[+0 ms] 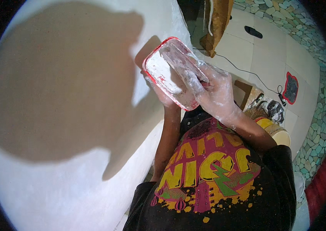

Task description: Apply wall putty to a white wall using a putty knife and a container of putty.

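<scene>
A small rectangular plastic tub [157, 63] with a red rim and white paste inside is held up near the white plastered surface. My left hand [165, 92] is closed round its left side from underneath, its fingers mostly hidden. My right hand [218, 90], smeared with white, grips a flat, paste-coated scraper [176, 59] lying slantwise across the tub, its fingers reaching into the right side.
The pale curved wall [55, 192] fills the left. On the tiled floor are a dark slipper [253, 31], a red-edged dark object [290, 87], a cable [247, 69] and yellow buckets [276, 134]. A brown upright board [217, 23] stands at the top, a red mat [318, 190] lower right.
</scene>
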A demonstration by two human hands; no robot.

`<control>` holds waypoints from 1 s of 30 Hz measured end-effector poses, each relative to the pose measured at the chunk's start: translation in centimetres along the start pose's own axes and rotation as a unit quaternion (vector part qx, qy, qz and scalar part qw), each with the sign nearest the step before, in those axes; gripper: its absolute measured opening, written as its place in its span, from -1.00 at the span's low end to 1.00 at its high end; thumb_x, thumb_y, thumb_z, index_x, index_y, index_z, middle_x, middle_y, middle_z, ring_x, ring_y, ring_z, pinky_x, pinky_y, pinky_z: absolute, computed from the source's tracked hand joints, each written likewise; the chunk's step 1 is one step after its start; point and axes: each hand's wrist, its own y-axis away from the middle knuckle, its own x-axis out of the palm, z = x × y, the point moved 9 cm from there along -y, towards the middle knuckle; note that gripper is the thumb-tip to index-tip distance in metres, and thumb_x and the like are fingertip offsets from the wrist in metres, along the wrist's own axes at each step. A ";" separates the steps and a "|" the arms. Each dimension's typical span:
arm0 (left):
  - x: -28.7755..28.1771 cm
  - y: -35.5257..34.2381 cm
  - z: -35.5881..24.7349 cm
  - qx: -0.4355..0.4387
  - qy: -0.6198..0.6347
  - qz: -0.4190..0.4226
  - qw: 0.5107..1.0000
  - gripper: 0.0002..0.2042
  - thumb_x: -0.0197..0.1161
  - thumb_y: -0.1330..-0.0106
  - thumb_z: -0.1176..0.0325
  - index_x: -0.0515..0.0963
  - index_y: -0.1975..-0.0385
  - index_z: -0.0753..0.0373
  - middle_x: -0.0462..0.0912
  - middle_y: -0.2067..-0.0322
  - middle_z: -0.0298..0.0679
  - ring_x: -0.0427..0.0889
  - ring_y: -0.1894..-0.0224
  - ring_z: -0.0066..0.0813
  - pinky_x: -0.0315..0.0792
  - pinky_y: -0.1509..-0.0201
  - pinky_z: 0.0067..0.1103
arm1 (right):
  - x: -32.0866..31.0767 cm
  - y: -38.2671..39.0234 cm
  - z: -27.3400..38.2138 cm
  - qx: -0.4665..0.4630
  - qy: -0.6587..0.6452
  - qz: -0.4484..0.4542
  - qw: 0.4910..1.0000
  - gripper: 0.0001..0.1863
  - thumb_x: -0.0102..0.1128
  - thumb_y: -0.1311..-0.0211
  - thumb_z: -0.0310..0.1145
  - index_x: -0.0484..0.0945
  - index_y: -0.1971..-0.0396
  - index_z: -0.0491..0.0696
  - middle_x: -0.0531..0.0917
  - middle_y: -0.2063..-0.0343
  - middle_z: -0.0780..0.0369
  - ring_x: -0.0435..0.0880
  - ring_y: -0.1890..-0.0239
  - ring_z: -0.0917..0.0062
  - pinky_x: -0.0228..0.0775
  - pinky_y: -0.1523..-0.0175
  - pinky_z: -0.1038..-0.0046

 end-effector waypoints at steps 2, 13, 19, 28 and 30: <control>-0.1 -0.1 0.2 -0.001 0.022 -0.006 1.000 -0.38 -0.23 -0.49 -0.14 0.14 -0.37 0.17 0.25 -0.33 -0.20 0.24 -0.35 -0.27 0.09 -0.46 -0.32 | 0.3 -0.1 -0.3 0.021 -0.059 -0.011 0.998 -0.64 0.20 -0.20 -0.44 0.54 0.01 -0.24 0.67 0.24 -0.06 0.74 0.23 0.27 0.55 0.16 0.37; 3.5 1.9 -0.2 0.080 -0.176 0.012 0.981 -0.32 -0.16 -0.45 -0.12 0.02 -0.41 0.24 0.19 -0.35 -0.11 0.24 -0.35 -0.16 0.17 -0.41 -0.26 | 0.3 0.0 -2.1 0.123 -0.150 -0.030 0.981 -0.64 0.22 -0.24 -0.57 0.50 -0.04 -0.30 0.70 0.21 0.21 0.61 0.17 0.68 0.49 0.03 0.57; 2.1 2.1 -1.4 0.112 -0.205 -0.023 0.972 -0.36 -0.01 -0.43 -0.02 0.05 -0.37 0.24 0.32 -0.24 -0.07 0.43 -0.21 -0.19 0.45 -0.23 -0.26 | 0.6 0.0 -2.7 0.133 -0.220 -0.035 0.966 -0.67 0.20 -0.24 -0.61 0.52 -0.02 -0.30 0.70 0.21 0.21 0.63 0.19 0.67 0.50 0.05 0.57; 1.0 2.4 0.5 0.031 -0.065 -0.030 0.997 -0.30 -0.19 -0.45 -0.20 0.10 -0.39 0.21 0.27 -0.32 -0.15 0.30 -0.32 -0.16 0.20 -0.41 -0.25 | 0.5 0.9 -1.8 0.086 -0.136 -0.035 0.986 -0.68 0.14 -0.25 -0.63 0.50 -0.01 -0.32 0.69 0.22 0.18 0.64 0.18 0.63 0.52 0.06 0.55; 1.0 2.5 0.4 0.051 -0.074 -0.001 0.996 -0.33 -0.17 -0.46 -0.17 0.12 -0.39 0.19 0.28 -0.32 -0.16 0.31 -0.31 -0.18 0.21 -0.40 -0.24 | 0.0 0.7 -1.3 0.085 -0.145 -0.027 0.985 -0.68 0.15 -0.25 -0.61 0.50 -0.01 -0.33 0.69 0.22 0.18 0.64 0.18 0.63 0.51 0.06 0.55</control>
